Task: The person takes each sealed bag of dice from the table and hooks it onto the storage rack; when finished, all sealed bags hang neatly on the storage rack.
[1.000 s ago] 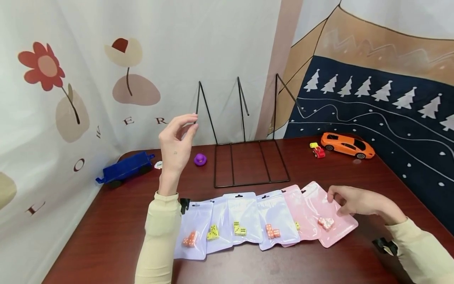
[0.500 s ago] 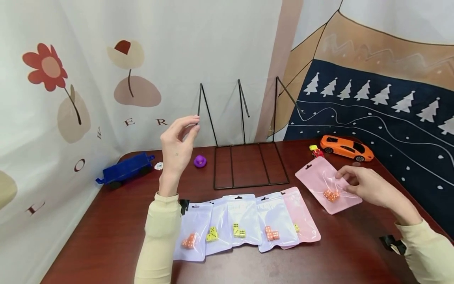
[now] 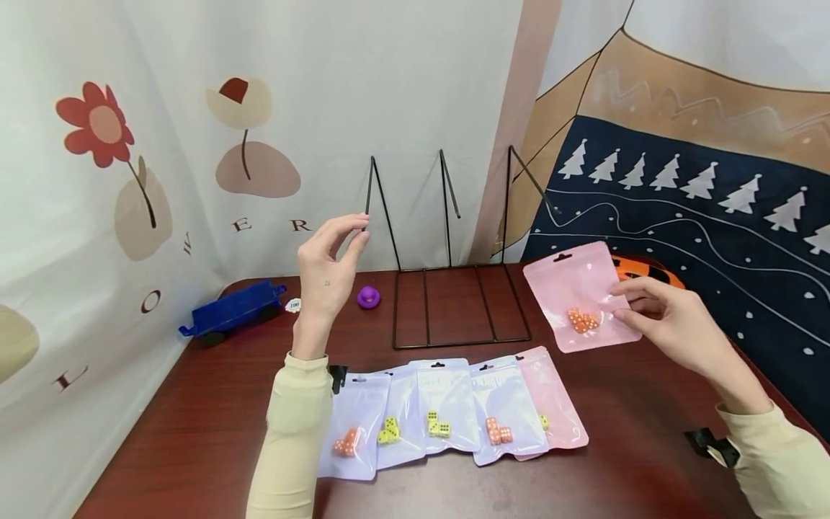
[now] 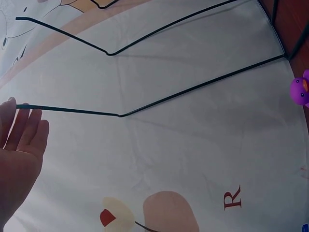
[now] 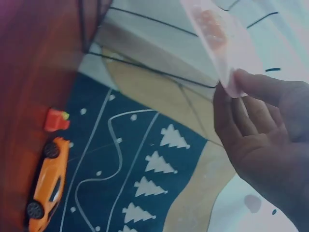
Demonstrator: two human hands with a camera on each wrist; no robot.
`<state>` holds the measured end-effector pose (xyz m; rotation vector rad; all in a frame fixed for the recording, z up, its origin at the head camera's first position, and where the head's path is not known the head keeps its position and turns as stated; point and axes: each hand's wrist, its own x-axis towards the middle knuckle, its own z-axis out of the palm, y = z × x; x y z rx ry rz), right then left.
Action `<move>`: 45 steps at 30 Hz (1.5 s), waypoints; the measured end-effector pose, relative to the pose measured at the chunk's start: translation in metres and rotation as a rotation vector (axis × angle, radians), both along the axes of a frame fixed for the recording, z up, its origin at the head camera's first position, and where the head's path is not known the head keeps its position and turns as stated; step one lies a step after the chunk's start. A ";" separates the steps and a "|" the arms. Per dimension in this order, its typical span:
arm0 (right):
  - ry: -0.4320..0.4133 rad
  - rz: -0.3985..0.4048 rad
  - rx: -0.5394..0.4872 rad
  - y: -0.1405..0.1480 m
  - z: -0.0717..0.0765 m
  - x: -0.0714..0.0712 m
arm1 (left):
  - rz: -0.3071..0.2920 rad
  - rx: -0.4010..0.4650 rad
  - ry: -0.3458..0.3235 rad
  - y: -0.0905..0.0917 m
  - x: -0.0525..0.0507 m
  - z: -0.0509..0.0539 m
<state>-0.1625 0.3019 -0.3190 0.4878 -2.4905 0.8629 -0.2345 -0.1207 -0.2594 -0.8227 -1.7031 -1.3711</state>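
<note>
My left hand (image 3: 327,270) pinches the front tip of the left prong of a black wire rack (image 3: 507,209). In the left wrist view, thumb and fingers meet at the end of that bent wire (image 4: 193,89). My right hand (image 3: 674,328) pinches the right edge of a pink zip bag (image 3: 570,281) and holds it in the air, right of the rack. Orange dice (image 3: 581,321) show in the bag's lower part; its hang hole is at the top. In the right wrist view the bag (image 5: 236,43) is seen almost edge-on, thumb against fingers.
Several lavender bags (image 3: 447,393) with orange or yellow dice overlap in a row at the front, with another pink bag (image 3: 558,404) at the right end. Behind stand a blue toy trailer (image 3: 233,313), a purple rubber duck (image 3: 368,297) and an orange toy car (image 5: 50,181).
My right hand has lifted the pink bag from the row's right end, moved it up and back, and turned it more upright. The left hand stays at the prong tip.
</note>
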 end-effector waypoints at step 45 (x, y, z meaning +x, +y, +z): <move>-0.039 -0.005 -0.413 -0.041 0.013 -0.062 | 0.011 -0.044 0.015 -0.009 -0.015 -0.012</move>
